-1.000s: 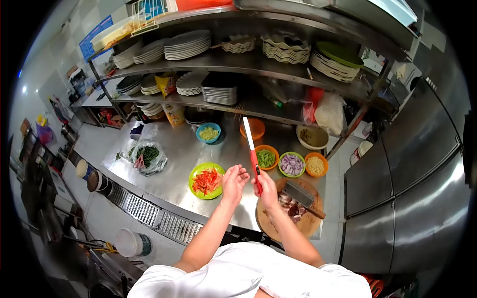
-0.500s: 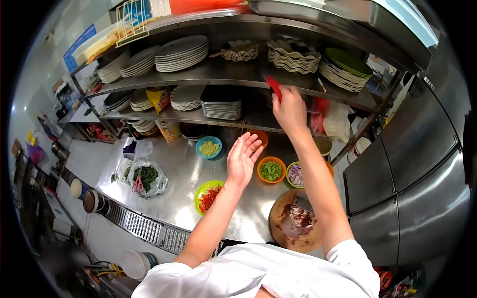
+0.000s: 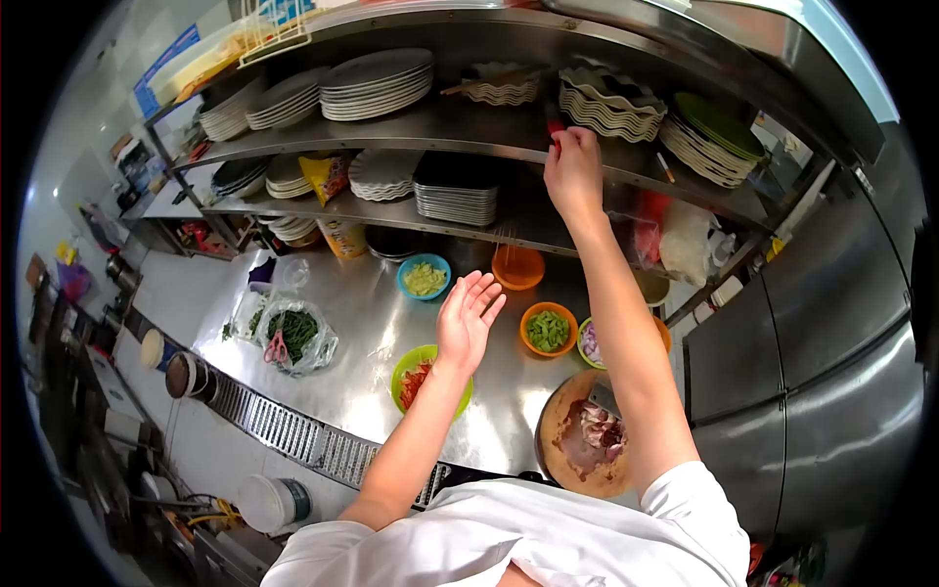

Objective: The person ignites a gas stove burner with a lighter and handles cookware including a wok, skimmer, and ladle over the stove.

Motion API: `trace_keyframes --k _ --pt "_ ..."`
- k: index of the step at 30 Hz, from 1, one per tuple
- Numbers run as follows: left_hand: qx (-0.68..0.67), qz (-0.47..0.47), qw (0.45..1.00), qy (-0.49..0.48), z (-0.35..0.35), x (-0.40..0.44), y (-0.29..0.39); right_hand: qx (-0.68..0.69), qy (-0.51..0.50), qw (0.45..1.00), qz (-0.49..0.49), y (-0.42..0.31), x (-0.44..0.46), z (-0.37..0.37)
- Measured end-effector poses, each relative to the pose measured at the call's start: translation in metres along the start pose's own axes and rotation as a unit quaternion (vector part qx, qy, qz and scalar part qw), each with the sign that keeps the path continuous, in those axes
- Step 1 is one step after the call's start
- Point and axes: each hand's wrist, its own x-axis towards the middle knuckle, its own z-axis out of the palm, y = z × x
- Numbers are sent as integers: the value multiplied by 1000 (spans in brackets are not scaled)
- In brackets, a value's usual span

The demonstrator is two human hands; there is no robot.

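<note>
Fingers [image 3: 564, 144] curled in, held a red thing [image 3: 555, 127] in the right hand [image 3: 574, 174], up at the front edge of the upper shelf [image 3: 489, 132]. Saw only a bit of red, so could not tell what it was, or if it touched the shelf. Held the left hand [image 3: 463, 328] open with nothing in it, over the counter [image 3: 362, 313]. Guessed at a shelf step, with the red thing not yet let go. Called next for a slow, steady hand, because of the wavy dishes [image 3: 611, 106] just beside it, easy to bump.

Saw lower down a lime plate [image 3: 463, 401] of red strips, partly behind the left wrist, then an orange bowl [image 3: 528, 344] and a blue bowl [image 3: 402, 284] with green bits. Could not see all of the round board [image 3: 565, 452] with cut meat [image 3: 602, 430], because of the right arm [image 3: 626, 323] in the way. Spotted a clear bag [image 3: 323, 350] with pink scissors [image 3: 277, 347] far left.
</note>
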Motion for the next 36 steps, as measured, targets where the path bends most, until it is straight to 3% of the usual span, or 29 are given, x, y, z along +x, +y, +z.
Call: trace_keyframes --k 4,5,7,10,11,12,13,15,18,21,29,33,36 --pt "1 55 998 41 -3 -23 3 64 97 990 -74 -30 -13 -6" --pt "0 68 996 59 -7 -30 5 157 102 980 -64 -50 -31 -12" --pt "-10 116 988 96 -22 -47 9 342 20 939 -13 -90 -93 -15" --pt "-4 212 965 154 -55 -95 25 591 -221 754 183 -130 -232 10" --pt "-3 241 952 188 -66 -120 35 646 -301 630 307 -144 -267 10" --pt "14 274 935 225 -76 -149 45 647 -347 545 404 -160 -294 6" --pt "29 304 916 259 -87 -180 53 645 -393 493 432 -169 -325 10" --pt "9 378 869 319 -111 -252 61 655 -486 433 383 -204 -369 -7" --pt "-22 432 797 421 -139 -358 46 626 -630 296 353 -258 -424 -41" --pt "-74 523 707 470 -148 -452 21 581 -728 200 304 -325 -470 -83" --pt "-145 711 396 563 -131 -670 -67 487 -865 -44 114 -468 -613 -230" --pt "-207 720 254 612 -129 -738 -150 413 -898 -120 92 -479 -683 -291" --pt "-282 670 173 664 -159 -749 -241 344 -931 -115 47 -478 -717 -329"
